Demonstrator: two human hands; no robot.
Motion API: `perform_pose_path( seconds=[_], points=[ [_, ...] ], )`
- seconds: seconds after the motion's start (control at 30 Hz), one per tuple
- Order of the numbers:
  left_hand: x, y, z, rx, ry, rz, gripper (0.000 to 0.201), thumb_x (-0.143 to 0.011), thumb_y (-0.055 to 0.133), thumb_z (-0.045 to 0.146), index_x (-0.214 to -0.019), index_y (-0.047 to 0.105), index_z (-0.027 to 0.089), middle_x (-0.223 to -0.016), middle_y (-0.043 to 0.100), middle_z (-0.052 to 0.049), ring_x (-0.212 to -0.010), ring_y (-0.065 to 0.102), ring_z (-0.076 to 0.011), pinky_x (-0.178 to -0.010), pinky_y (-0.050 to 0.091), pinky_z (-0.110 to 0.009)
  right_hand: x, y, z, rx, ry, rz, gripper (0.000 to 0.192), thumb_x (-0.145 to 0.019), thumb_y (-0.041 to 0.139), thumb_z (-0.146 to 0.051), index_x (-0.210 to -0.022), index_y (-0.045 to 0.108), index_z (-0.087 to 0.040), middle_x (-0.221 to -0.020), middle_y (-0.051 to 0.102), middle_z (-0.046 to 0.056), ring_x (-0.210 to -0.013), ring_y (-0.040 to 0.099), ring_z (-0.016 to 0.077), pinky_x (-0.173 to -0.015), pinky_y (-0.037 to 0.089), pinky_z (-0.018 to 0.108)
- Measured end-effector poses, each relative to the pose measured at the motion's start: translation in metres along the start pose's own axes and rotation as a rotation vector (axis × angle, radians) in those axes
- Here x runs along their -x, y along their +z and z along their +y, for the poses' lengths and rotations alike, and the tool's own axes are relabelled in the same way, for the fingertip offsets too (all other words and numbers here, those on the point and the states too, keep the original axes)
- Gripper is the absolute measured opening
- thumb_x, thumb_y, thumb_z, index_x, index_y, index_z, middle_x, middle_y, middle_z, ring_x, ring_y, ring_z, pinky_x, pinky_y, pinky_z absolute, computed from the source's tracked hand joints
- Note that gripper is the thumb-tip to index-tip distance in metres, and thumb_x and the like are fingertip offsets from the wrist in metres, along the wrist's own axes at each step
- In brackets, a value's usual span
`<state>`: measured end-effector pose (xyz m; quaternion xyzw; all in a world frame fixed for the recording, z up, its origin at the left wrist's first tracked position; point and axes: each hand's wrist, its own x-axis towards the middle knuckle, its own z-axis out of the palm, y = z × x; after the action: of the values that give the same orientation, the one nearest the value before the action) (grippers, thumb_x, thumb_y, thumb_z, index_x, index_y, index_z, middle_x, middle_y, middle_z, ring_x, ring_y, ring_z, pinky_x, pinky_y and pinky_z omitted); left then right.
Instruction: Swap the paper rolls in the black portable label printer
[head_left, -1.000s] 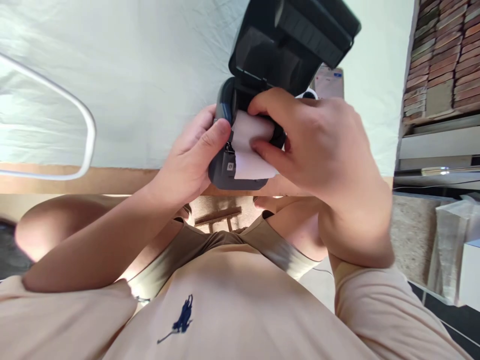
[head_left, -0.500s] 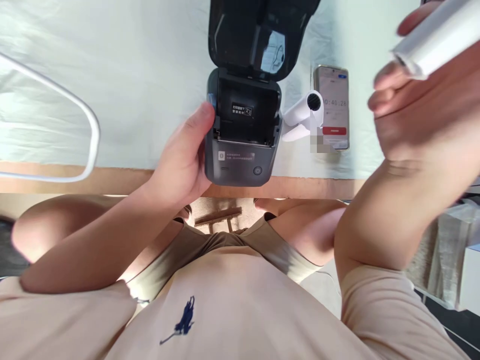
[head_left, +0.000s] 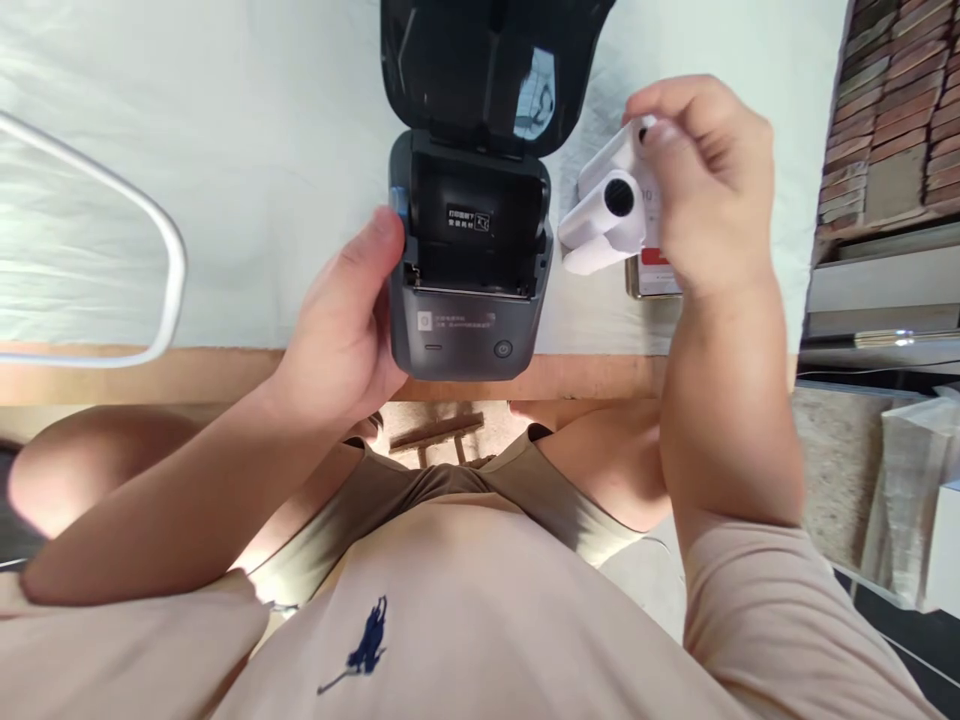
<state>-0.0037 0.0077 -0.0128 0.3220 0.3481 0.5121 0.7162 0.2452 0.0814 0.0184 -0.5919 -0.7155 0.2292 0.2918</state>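
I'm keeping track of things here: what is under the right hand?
Under the right hand, part of a phone with a red bar shows; the hand and white rolls hide the rest.

A pale sheet [head_left: 285, 200] covers the wood-edged table [head_left: 600, 377]; columns of reddish-brown slabs [head_left: 896, 105] line the upper right background.

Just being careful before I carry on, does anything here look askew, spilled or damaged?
Nothing looks spilled or damaged. The one slightly untidy thing is the nearer white roll, just right of the printer: a loose flap of paper sticks out from it rather than lying wound flat.
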Motion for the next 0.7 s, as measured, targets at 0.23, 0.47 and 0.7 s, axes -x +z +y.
perform_pose_path(
  seconds=[0.23,0.47,0.7],
  points=[
    [0.001,-0.001,0.000,0.058,0.003,-0.072,0.028,-0.086,0.069,0.048,-0.106,0.081,0.032,-0.112,0.078,-0.002,-0.152,0.045,-0.0306,-0.106,0.064,-0.043,0.024,-0.004,-0.042,0.459,0.058,0.152,0.025,-0.086,0.060,-0.036,-0.103,0.066,-0.019,-0.102,0.067,0.008,-0.080,0.055,0.0159,-0.085,0.046,0.037],
    [0.001,0.002,0.000,0.044,-0.003,-0.036,0.032,-0.081,0.071,0.054,-0.102,0.081,0.032,-0.106,0.079,-0.003,-0.147,0.049,-0.0355,-0.107,0.062,-0.048,0.041,0.024,-0.060,0.629,0.190,-0.047,0.038,-0.084,0.059,-0.027,-0.122,0.054,-0.032,-0.111,0.065,0.002,-0.080,0.056,0.0164,-0.069,0.038,0.029],
    [0.001,0.001,0.001,0.057,0.013,-0.080,0.030,-0.085,0.070,0.051,-0.110,0.079,0.035,-0.118,0.077,0.001,-0.152,0.043,-0.0310,-0.109,0.062,-0.047,0.040,0.031,-0.052,0.533,0.041,-0.091,0.031,-0.092,0.048,-0.028,-0.122,0.053,-0.032,-0.130,0.059,0.006,-0.093,0.059,0.0163,-0.066,0.043,0.027]
  ],
)
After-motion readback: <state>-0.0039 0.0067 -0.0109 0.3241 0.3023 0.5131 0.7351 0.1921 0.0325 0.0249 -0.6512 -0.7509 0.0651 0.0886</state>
